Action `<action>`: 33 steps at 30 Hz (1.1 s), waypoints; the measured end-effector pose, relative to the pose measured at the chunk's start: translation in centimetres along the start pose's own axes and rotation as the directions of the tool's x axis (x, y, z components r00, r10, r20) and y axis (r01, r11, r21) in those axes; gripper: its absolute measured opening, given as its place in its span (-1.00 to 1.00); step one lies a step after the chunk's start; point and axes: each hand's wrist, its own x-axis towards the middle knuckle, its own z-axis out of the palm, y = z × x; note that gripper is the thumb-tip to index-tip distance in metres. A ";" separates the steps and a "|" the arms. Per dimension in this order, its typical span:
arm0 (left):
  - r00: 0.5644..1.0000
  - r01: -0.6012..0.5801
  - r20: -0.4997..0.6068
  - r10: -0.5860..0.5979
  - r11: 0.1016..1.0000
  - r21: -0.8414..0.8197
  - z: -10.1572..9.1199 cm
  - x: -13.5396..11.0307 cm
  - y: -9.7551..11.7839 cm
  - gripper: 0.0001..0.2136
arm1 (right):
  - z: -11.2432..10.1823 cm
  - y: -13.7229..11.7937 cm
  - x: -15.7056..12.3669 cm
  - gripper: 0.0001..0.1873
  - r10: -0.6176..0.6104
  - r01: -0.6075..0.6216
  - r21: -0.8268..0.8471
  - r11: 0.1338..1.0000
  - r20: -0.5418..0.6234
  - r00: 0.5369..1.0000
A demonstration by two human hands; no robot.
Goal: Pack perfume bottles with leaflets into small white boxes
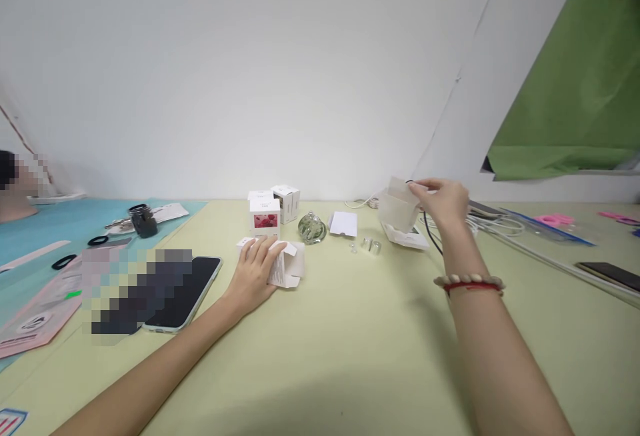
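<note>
Left hand (254, 279): laid over open white box (287, 266), left of center; box held in grip under spread fingers.
Right hand (443, 199): grip narrow, pale packaging piece (397, 213) pinched at edge, right of center.
Frame center: green round object (312, 229), silver pieces (371, 245) placed on surface (345, 356).
Left side: phone (186, 293) laid flat.

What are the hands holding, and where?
Left hand rests over the white box; a firm hold can't be told. Right hand seems to pinch the pale packaging by its top edge.
</note>
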 end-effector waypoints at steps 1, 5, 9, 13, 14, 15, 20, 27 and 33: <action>1.000 0.000 -0.001 0.000 1.000 0.002 0.0 0.0 0.0 -0.43 | 0.4 0.6 0.0 -0.77 -0.020 0.021 0.018 1.000 -0.036 0.999; 1.000 0.004 -0.007 -0.004 1.000 0.015 0.0 -0.1 0.2 -0.42 | 1.9 2.0 0.0 -0.76 -0.181 0.222 0.177 0.959 -0.224 0.958; 1.000 0.006 0.002 -0.006 1.000 0.027 0.1 -0.1 0.2 -0.43 | 2.3 2.3 -0.3 -0.71 -0.218 0.284 0.152 0.947 -0.347 0.912; 1.000 0.014 0.007 -0.014 1.000 0.020 0.2 -0.1 0.2 -0.42 | 2.0 2.7 -0.7 -0.65 -0.215 0.301 0.158 0.941 -0.407 0.888; 1.000 0.015 0.008 -0.015 1.000 0.016 0.2 -0.1 0.2 -0.42 | 2.0 2.8 -0.7 -0.65 -0.198 0.297 0.182 0.938 -0.423 0.884; 1.000 0.015 0.007 -0.015 1.000 0.012 0.2 -0.1 0.2 -0.42 | 2.1 2.9 -0.6 -0.65 -0.175 0.286 0.209 0.935 -0.430 0.886; 1.000 0.013 -0.009 -0.013 1.000 0.002 0.1 -0.1 0.3 -0.41 | 2.9 3.1 0.1 -0.70 -0.101 0.218 0.274 0.937 -0.384 0.918; 1.000 0.012 -0.011 -0.012 1.000 -0.004 0.1 -0.1 0.3 -0.41 | 4.1 0.3 -0.8 -0.76 -0.172 0.224 0.265 0.938 -0.208 0.963; 1.000 0.008 -0.013 -0.008 1.000 0.007 0.0 -0.1 0.3 -0.43 | 6.4 -1.4 -3.6 -0.77 -0.305 0.344 0.237 0.908 -0.186 0.934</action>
